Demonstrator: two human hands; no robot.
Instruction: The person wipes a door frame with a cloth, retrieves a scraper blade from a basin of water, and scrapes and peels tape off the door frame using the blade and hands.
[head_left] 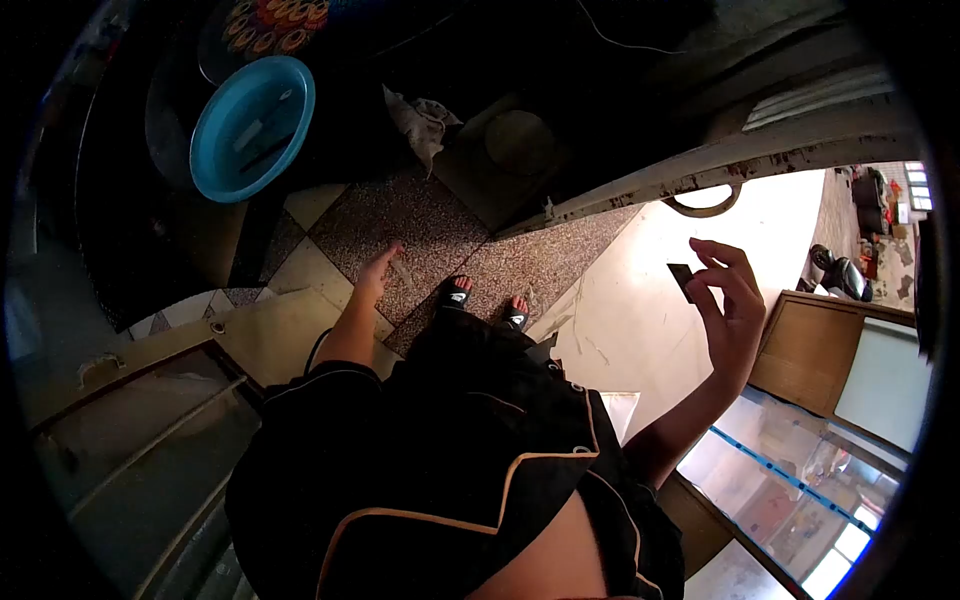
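Observation:
My right hand (730, 295) is raised at the right, thumb and fingers pinched on a small dark flat piece (681, 279). What this piece is cannot be made out. Behind it lies a brightly lit pale floor. My left hand (376, 272) hangs low over the speckled floor tiles (375, 225), with its fingers stretched out. A faint pale smear shows beside those fingers; I cannot tell whether it is a thing or blur. Both arms are apart from each other.
A blue basin (205, 150) with small items inside stands at the upper left. A crumpled cloth (425, 125) lies in the dark. A worn door edge with a curved handle (705, 205) crosses at right. A glass-panelled door (150, 440) is at lower left, a wooden cabinet (808, 355) at right.

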